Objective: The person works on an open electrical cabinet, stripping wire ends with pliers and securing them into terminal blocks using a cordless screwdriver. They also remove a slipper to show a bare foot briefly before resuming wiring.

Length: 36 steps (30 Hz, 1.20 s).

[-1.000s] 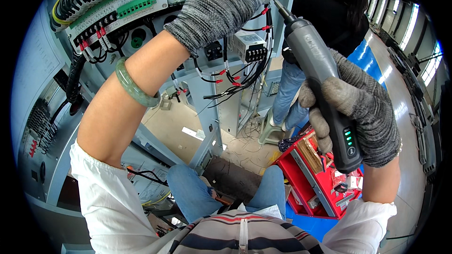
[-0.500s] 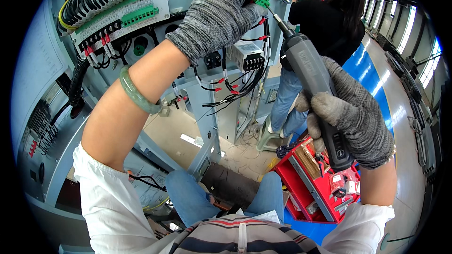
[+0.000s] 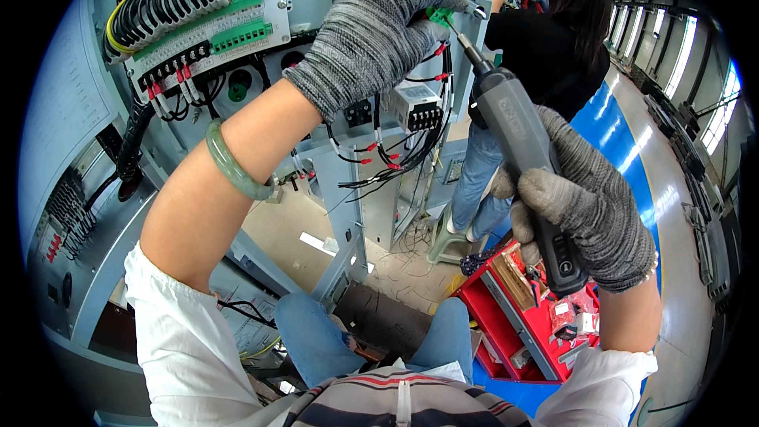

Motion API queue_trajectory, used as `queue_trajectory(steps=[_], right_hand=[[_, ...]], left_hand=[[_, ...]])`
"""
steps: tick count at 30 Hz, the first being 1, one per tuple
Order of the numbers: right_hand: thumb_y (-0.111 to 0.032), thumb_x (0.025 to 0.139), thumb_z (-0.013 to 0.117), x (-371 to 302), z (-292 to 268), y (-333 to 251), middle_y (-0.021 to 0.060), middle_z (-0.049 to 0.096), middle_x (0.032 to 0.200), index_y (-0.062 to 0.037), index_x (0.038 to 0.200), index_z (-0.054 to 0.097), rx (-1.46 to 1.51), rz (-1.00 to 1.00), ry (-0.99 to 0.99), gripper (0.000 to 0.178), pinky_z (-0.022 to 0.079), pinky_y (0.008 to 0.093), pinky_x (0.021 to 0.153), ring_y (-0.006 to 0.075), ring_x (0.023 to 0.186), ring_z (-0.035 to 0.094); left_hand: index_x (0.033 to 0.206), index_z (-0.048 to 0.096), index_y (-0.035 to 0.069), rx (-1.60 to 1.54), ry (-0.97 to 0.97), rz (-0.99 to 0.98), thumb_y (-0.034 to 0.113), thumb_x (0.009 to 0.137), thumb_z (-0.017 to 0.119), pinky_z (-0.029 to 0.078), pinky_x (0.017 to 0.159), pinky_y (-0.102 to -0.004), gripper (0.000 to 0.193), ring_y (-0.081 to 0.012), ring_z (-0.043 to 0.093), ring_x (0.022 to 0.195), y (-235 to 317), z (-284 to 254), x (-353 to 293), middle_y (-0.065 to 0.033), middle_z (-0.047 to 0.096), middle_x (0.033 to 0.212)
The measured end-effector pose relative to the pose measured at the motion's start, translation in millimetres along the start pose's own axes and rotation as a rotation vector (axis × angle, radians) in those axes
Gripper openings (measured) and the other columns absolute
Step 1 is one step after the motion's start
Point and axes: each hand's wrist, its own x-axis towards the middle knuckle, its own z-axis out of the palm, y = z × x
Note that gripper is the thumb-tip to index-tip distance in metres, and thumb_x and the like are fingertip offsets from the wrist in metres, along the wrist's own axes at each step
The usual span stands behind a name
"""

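My left hand (image 3: 371, 35), in a grey knit glove with a green bangle on the wrist, is raised into an open electrical cabinet and pinches a small green terminal connector (image 3: 437, 14). My right hand (image 3: 589, 213), also gloved, grips a grey electric screwdriver (image 3: 522, 142) by its handle. The screwdriver's bit points up and left and its tip meets the green connector. Loose black wires with red ferrules (image 3: 387, 162) hang just below my left hand.
A terminal strip with green blocks and a black cable bundle (image 3: 205, 28) sits at the upper left of the cabinet. A red toolbox (image 3: 538, 320) lies open on the floor by my knees. Another person in black (image 3: 545, 55) works at the right, beside a blue floor strip.
Both hands have shifted slightly upward and right in the cabinet. The screwdriver stays on the green connector, and the grip of each hand is unchanged.
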Motion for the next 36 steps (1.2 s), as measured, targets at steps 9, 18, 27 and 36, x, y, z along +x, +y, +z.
queue_trajectory(steps=[9,18,27,36], right_hand=[[-0.026,0.076,0.067,5.7,-2.1,5.8,0.0133,0.059,0.089,0.0010,0.136,0.030,-0.232,-0.111,0.050,0.076,0.051,0.0280,0.053,0.0180,0.060,0.059],[-0.013,0.081,0.059,5.4,-6.4,2.1,0.0234,0.058,0.101,0.0003,0.137,0.027,-1.181,-0.408,0.212,0.065,0.049,0.0389,0.083,0.0346,0.091,0.062],[-0.014,0.081,0.059,3.3,-2.4,-15.8,0.0263,0.058,0.096,0.0023,0.137,0.027,-1.071,-0.252,0.134,0.067,0.050,0.0382,0.080,0.0341,0.088,0.063],[-0.014,0.082,0.055,6.1,-8.0,-13.7,0.0201,0.059,0.096,0.0004,0.137,0.027,-1.016,-0.270,0.091,0.064,0.052,0.0332,0.074,0.0246,0.080,0.064]], left_hand=[[0.109,0.064,0.013,-0.039,0.011,0.002,0.014,0.081,0.065,0.053,0.076,-0.0300,0.028,-0.0144,0.064,0.077,2.5,-1.4,0.3,-0.0086,0.068,0.088],[0.109,0.065,0.013,0.078,0.062,0.045,0.014,0.082,0.063,0.053,0.077,-0.0305,0.026,-0.0179,0.066,0.079,0.9,5.6,-0.2,-0.0098,0.068,0.087],[0.107,0.064,0.008,0.031,0.063,0.070,0.009,0.080,0.062,0.052,0.081,-0.0328,0.027,-0.0230,0.065,0.086,5.7,0.7,0.5,-0.0122,0.067,0.094],[0.106,0.064,0.008,0.029,0.064,0.063,0.007,0.079,0.062,0.051,0.082,-0.0326,0.027,-0.0229,0.065,0.088,4.7,2.3,1.3,-0.0120,0.067,0.096]])
